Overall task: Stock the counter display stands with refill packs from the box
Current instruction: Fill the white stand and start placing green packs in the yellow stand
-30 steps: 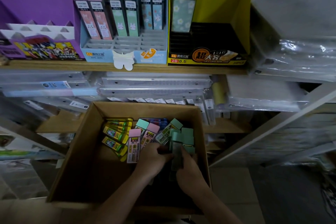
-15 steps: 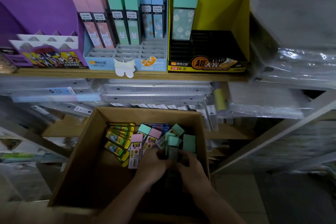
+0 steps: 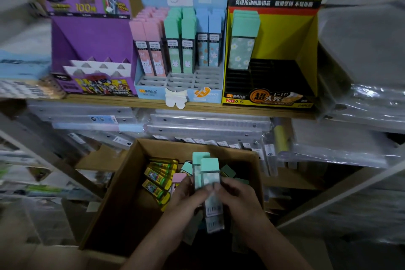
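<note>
Though the stands are partly filled, most of the stocking looks to lie ahead. Both hands are together over the box [image 3: 118,204]. The left hand [image 3: 186,201] curls its fingers round the left side of a small bundle of green packs [image 3: 209,171], and the right hand [image 3: 240,198] pinches the same bundle from the right, so neither is open. The bundle stands upright between them, above the loose packs; how many it counts I cannot tell. Just left of the left hand lie yellow packs [image 3: 156,178] and a pink pack [image 3: 179,178], with more green ones beyond the fingers, all in the box. Well above the hands, on the shelf [image 3: 105,99], the yellow stand [image 3: 287,37] carries one stack of matching green packs at its back left and dark bare rows elsewhere; that seems where this bundle belongs. The blue stand [image 3: 153,92], up and to the left, has full back rows and vacant front slots. The purple stand [image 3: 92,37], farther left, shows no packs.
</note>
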`<act>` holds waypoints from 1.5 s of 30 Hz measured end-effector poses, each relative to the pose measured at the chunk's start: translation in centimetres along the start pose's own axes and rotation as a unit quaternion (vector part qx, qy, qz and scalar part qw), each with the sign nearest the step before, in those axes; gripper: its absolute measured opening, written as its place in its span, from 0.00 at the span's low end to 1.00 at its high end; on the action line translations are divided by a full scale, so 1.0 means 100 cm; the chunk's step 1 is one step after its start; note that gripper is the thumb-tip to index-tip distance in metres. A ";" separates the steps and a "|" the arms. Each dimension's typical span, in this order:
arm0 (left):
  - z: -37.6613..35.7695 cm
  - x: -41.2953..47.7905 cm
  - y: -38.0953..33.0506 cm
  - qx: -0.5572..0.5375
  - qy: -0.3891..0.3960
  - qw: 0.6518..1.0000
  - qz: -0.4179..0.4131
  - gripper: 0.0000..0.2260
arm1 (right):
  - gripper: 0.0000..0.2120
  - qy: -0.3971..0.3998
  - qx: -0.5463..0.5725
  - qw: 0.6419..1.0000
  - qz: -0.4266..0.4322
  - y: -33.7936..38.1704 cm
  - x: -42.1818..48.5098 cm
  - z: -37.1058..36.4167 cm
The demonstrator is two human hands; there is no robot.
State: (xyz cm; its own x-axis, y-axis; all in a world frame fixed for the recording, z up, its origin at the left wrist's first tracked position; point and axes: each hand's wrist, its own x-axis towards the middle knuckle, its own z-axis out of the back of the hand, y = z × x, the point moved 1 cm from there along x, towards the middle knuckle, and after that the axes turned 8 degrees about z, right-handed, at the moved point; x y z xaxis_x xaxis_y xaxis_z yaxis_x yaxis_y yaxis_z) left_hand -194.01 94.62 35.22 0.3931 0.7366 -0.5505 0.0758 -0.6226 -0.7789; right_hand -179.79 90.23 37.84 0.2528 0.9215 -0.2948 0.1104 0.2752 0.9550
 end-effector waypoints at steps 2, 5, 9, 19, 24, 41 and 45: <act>-0.005 -0.006 -0.004 -0.050 0.005 0.999 -0.002 0.21 | 0.08 0.012 -0.001 1.000 0.021 0.008 -0.003 -0.004; -0.011 -0.017 -0.016 -0.079 0.025 0.996 -0.018 0.17 | 0.08 0.005 0.025 0.999 0.024 0.018 -0.007 -0.008; -0.015 -0.031 -0.035 -0.100 0.042 0.993 -0.048 0.15 | 0.08 -0.010 0.048 0.998 0.034 0.032 -0.012 -0.016; -0.019 -0.057 -0.062 -0.148 0.077 0.985 -0.047 0.14 | 0.04 -0.041 0.134 0.987 0.083 0.065 -0.022 -0.022; -0.019 -0.069 -0.075 -0.139 0.094 0.984 -0.065 0.13 | 0.05 -0.036 0.115 0.984 0.135 0.081 -0.025 -0.024; -0.040 -0.088 -0.137 -0.123 0.016 0.981 -0.146 0.10 | 0.18 0.020 -0.003 0.958 0.288 0.160 -0.018 0.007; -0.045 -0.084 -0.152 -0.111 0.015 0.981 -0.157 0.10 | 0.12 0.018 -0.018 0.936 0.351 0.202 -0.018 0.029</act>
State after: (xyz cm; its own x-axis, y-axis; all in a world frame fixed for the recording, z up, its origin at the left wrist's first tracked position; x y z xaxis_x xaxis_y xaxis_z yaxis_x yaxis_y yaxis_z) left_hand -194.34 96.72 53.07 0.3460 0.8947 -0.2826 0.3943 -0.4119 -0.8215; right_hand -175.18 93.35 57.53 0.2185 0.8871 0.4065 -0.1039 -0.3931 0.9136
